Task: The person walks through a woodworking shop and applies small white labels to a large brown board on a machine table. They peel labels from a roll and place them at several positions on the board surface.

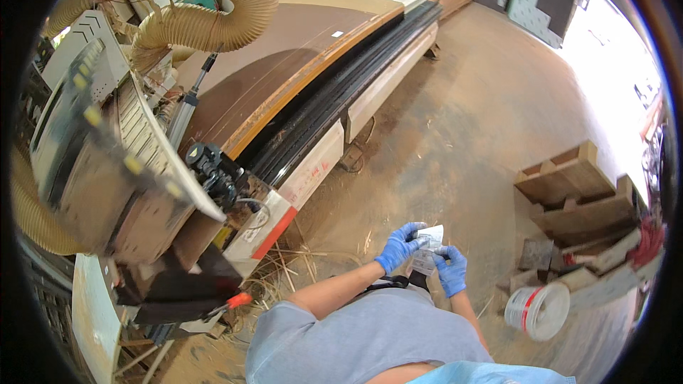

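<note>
Pinching a small white slip of paper point(429, 242) between both blue-gloved hands, the left hand point(400, 245) closed on its left edge and the right hand point(451, 269) on its lower corner, the person holds it flat, seemingly for reading, beside the woodworking machine point(128, 171).

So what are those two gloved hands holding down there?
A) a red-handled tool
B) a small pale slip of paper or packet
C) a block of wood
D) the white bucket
B: both blue-gloved hands, left hand and right hand, pinch a small pale slip between them; the white bucket sits apart on the floor.
</note>
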Demonstrator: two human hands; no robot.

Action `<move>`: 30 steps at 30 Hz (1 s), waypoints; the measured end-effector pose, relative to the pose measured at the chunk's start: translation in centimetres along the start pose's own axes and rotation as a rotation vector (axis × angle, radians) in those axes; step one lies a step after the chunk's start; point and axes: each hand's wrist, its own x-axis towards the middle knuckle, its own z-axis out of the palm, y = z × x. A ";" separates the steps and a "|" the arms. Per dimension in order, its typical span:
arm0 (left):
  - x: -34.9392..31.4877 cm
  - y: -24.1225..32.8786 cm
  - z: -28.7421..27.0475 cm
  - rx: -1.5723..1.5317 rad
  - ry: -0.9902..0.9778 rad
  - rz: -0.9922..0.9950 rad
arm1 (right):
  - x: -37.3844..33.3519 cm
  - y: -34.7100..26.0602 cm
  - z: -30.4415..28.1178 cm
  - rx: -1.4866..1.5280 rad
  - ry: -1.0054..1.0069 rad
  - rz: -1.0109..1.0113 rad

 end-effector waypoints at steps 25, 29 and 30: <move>57.2 9.8 -23.0 -0.266 0.939 0.191 | 71.8 8.0 13.0 0.461 -0.189 0.301; 63.0 13.1 -32.0 -0.190 0.996 0.391 | 81.2 4.4 19.5 0.590 -0.163 0.188; 63.4 14.7 -33.6 -0.233 1.003 0.323 | 83.3 4.0 21.1 0.567 -0.169 0.195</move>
